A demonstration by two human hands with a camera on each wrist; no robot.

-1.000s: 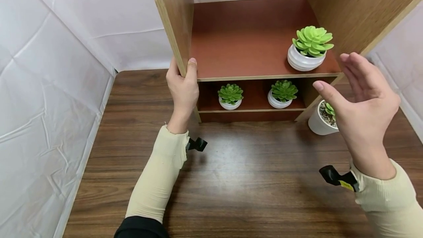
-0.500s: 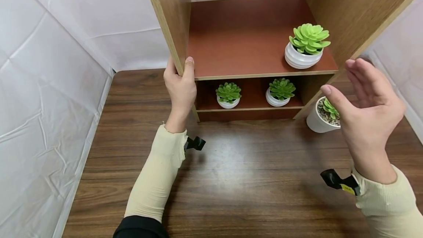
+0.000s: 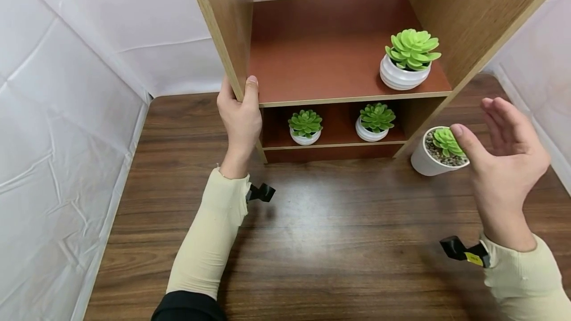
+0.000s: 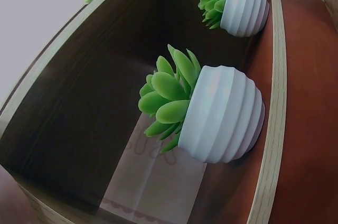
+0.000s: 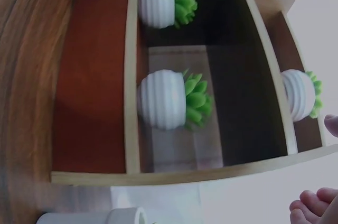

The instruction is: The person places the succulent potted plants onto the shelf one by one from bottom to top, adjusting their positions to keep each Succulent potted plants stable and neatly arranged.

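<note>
With the thumb on its inner face and the fingers round the outside, my left hand (image 3: 241, 118) grips the left side panel (image 3: 225, 38) of a wooden shelf unit. My right hand (image 3: 510, 157) is in the air at the right, fingers and thumb spread apart, holding nothing. Just left of it, a tall white pot (image 3: 430, 160) with gravel and a succulent (image 3: 447, 142) stands beside the unit. A bigger potted succulent (image 3: 408, 58) sits at the right of the upper board (image 3: 312, 63). Below it, a left succulent (image 3: 305, 127) and a right succulent (image 3: 374, 123) share the lower compartment.
The unit stands on a dark wood-grain surface (image 3: 312, 241). White sheeting (image 3: 67, 113) hangs along the left and behind. In the left wrist view, a pale printed label (image 4: 153, 171) shows inside the lower compartment. The right side panel (image 3: 473, 19) rises at the right.
My right hand has moved down and slightly right, away from the right panel, uncovering more of the tall white pot. My left hand keeps its grip on the panel. The view shifts slightly.
</note>
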